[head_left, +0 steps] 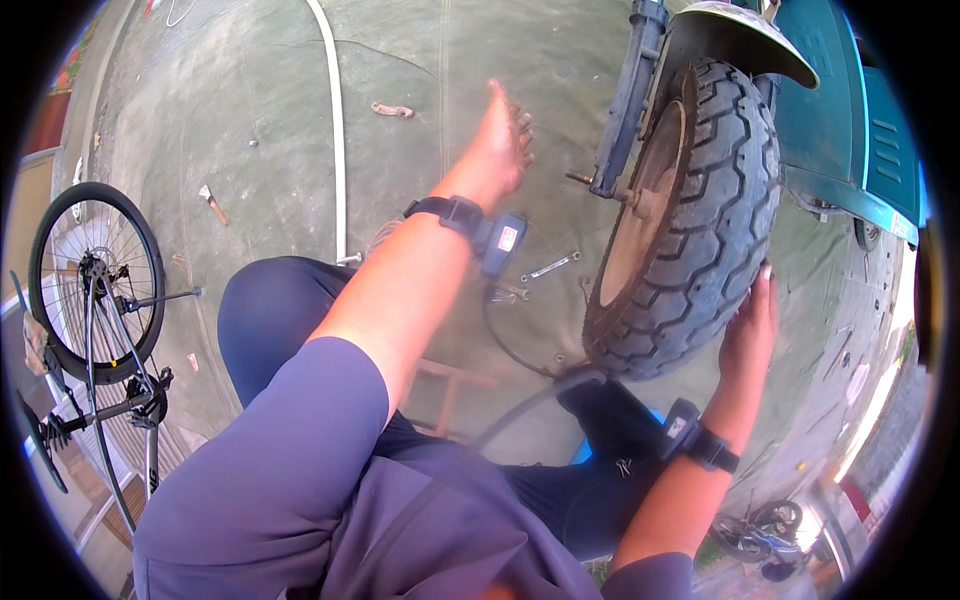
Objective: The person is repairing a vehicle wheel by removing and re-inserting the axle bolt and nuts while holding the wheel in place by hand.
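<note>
A knobby black tire (715, 215) on a rusty rim stands in front of me, its axle held at the lower end of a fork leg (632, 110). My right hand (752, 325) lies along the right side of the tire, fingers stretched out and touching or very near the rubber. Away to the left of the wheel, my left hand (503, 145) hangs over the floor with its fingers apart and nothing in it. Below it lie a combination wrench (550, 265) and another wrench (513, 291), next to a dark cable (500, 335).
A teal metal body (825, 120) stands behind the wheel, under a curved fender (745, 35). A white hose (335, 130) crosses the floor. A small hammer-like tool (213, 204) and a brown piece (392, 109) lie farther left. A bicycle (97, 280) stands at the left edge.
</note>
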The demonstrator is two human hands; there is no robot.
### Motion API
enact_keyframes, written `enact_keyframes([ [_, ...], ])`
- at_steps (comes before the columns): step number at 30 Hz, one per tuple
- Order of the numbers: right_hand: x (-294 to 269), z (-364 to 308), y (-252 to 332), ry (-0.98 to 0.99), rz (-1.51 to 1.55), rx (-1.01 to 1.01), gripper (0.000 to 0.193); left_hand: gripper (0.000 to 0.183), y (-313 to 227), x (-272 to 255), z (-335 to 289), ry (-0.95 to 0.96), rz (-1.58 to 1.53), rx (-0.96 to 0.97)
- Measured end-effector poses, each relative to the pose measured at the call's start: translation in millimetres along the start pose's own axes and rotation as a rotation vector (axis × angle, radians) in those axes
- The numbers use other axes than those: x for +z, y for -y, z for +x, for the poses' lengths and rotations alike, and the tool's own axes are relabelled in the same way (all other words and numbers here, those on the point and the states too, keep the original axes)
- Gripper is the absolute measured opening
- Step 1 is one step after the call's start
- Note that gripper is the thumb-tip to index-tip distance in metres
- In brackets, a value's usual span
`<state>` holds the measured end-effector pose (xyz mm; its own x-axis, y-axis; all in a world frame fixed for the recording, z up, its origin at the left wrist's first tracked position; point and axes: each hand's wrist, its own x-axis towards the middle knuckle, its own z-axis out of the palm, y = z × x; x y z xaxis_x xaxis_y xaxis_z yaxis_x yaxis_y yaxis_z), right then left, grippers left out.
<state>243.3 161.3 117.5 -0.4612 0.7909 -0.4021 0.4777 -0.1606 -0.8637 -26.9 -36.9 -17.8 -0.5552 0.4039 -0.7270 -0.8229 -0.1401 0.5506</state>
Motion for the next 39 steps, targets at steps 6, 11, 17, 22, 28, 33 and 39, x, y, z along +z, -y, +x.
enact_keyframes([
  [6,-15,9,-11,-0.001,0.234,0.099,0.071,0.094,43,62,-13,0.454,-0.217,-0.065],
  [11,-1,20,7,0.001,0.254,0.094,0.058,0.100,36,39,10,0.313,-0.286,-0.078],
  [17,-7,33,-12,-0.052,0.354,0.173,0.034,0.090,42,39,-6,0.450,-0.190,-0.152],
  [22,5,38,-12,-0.013,0.317,0.152,0.030,0.069,12,40,-36,0.011,0.135,0.105],
  [28,3,45,-7,-0.013,0.262,0.195,0.030,0.063,-83,83,-102,0.179,0.281,0.404],
  [33,1,46,-6,0.038,0.230,0.187,0.028,0.072,-71,99,-167,0.408,0.441,0.261],
  [39,-1,45,-4,0.046,0.162,0.161,0.030,0.068,-45,96,-166,0.569,0.365,0.090],
])
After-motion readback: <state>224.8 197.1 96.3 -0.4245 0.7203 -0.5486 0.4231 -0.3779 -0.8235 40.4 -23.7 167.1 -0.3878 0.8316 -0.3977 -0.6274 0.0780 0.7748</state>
